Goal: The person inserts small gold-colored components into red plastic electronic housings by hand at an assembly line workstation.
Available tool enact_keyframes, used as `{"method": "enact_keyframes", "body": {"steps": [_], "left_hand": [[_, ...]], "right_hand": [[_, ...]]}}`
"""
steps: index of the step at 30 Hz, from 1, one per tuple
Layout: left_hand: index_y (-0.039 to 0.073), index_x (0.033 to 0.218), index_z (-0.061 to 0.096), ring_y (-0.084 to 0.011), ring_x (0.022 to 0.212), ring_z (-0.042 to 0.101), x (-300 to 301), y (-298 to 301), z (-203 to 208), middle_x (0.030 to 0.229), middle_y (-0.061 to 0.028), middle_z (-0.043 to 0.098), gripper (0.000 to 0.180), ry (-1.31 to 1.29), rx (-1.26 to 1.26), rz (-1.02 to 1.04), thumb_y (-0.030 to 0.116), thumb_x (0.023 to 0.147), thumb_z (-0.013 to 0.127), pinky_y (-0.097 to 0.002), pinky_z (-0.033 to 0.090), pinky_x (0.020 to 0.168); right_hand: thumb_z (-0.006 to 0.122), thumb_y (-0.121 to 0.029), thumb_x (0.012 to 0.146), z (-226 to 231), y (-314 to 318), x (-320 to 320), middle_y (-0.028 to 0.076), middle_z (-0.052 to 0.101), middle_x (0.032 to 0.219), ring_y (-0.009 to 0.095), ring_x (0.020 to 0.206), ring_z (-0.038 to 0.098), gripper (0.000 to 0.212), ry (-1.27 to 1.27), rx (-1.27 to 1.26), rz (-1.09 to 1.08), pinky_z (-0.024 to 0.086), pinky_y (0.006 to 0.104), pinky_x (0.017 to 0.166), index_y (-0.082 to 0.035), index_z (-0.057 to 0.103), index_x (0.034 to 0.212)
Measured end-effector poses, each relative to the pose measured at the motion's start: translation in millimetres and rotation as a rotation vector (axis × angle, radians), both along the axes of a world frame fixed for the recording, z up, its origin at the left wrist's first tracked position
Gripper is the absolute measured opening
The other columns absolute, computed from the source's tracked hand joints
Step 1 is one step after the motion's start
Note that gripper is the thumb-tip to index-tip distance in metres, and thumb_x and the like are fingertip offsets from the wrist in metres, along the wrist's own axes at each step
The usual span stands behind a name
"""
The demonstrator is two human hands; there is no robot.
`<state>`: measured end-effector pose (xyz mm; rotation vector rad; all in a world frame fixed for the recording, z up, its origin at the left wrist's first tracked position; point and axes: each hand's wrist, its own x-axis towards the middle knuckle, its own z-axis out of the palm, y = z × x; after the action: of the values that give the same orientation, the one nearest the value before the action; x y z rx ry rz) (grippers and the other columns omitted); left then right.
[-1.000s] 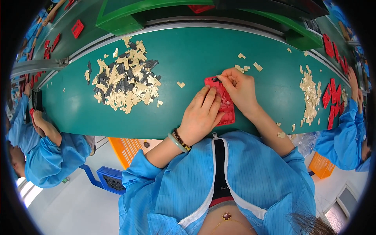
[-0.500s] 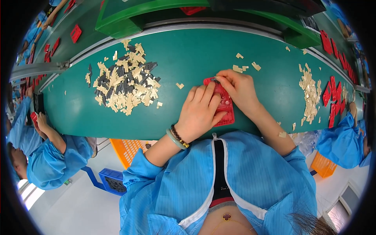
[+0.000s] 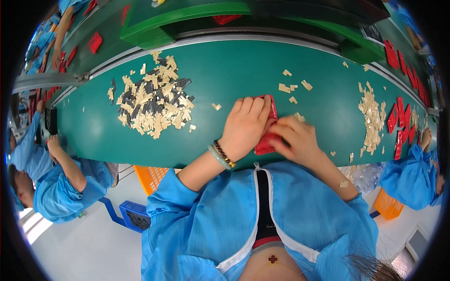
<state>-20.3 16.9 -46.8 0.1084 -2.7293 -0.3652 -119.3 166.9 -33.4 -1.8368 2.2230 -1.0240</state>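
Observation:
A red plastic housing [image 3: 265, 146] lies on the green table right in front of my body, largely covered by my hands. My left hand [image 3: 247, 122] is closed over its upper and left part, with fingers bent across the far end. Bracelets circle that wrist. My right hand [image 3: 298, 136] is at the housing's right side, its fingers bent and its thumb over the near part. Motion smears those fingers, so whether they pinch anything cannot be made out. A few small cream L-shaped pieces [image 3: 284, 87] are scattered just beyond my right hand.
Left of my hands is a heap of cream and dark grey pieces [image 3: 154, 100]. Rightward lie a cream heap [image 3: 372, 119] and several red parts [image 3: 400, 114]. A green shelf [image 3: 201, 21] borders the far edge. People in blue work on both sides.
My right hand has come down from the housing's far end to its right side, nearer my body. The left hand has shifted slightly right and covers more of the far end.

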Motion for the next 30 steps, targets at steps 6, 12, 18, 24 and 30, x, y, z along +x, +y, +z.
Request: {"method": "enact_keyframes", "body": {"steps": [6,12,18,24,30], "left_hand": [[-0.002,0.115,0.059,-0.0234,0.086,0.051,-8.3,0.6,-7.7,0.09,-0.0084,0.051,0.042,0.038,-0.08,0.018,0.022,0.08,0.064,-0.034,0.043,0.076],[-0.001,0.112,0.061,-0.0231,0.084,0.051,-3.8,-6.2,-7.9,0.09,-0.0076,0.052,0.038,0.045,-0.031,0.017,0.018,0.08,0.065,-0.0337,0.042,0.073],[0.0,0.113,0.06,-0.0264,0.088,0.053,-5.7,-6.1,0.4,0.097,-0.0095,0.056,0.039,0.004,0.079,-0.081,0.017,0.078,0.066,-0.0353,0.044,0.076],[-0.002,0.136,0.042,-0.0402,0.129,0.037,56.2,-53.0,29.0,0.138,-0.0237,0.043,0.064,-0.107,0.065,0.383,0.018,0.081,0.067,-0.0477,0.028,0.108],[0.006,0.131,0.051,-0.0338,0.12,0.049,130.2,-139.1,-12.3,0.133,-0.0206,0.049,0.047,-0.082,-0.328,0.644,0.027,0.09,0.062,-0.0463,0.04,0.098]], "right_hand": [[0.072,-0.026,0.071,-5.6,12.7,4.3,0.005,0.057,0.105,0.02,0.09,0.056,0.031,0.018,0.158,0.267,0.049,0.0349,0.079,-0.01,0.063,0.096],[0.073,-0.025,0.07,-12.1,9.3,8.1,0.004,0.056,0.105,0.021,0.089,0.053,0.029,-0.016,0.078,0.28,0.047,0.0352,0.079,-0.01,0.064,0.094],[0.074,-0.022,0.068,-8.8,14.6,7.0,0.001,0.058,0.101,0.019,0.088,0.055,0.027,0.067,0.048,0.311,0.045,0.0354,0.077,-0.011,0.065,0.091],[0.072,-0.022,0.074,-6.7,-12.5,-40.7,0.005,0.061,0.103,0.022,0.091,0.059,0.026,0.341,-0.227,0.043,0.047,0.0384,0.078,-0.008,0.063,0.094],[0.061,-0.016,0.068,-50.1,-136.6,-155.5,0.012,0.062,0.09,0.024,0.087,0.059,0.016,0.444,-0.13,-0.675,0.049,0.0401,0.071,-0.006,0.064,0.08]]}}
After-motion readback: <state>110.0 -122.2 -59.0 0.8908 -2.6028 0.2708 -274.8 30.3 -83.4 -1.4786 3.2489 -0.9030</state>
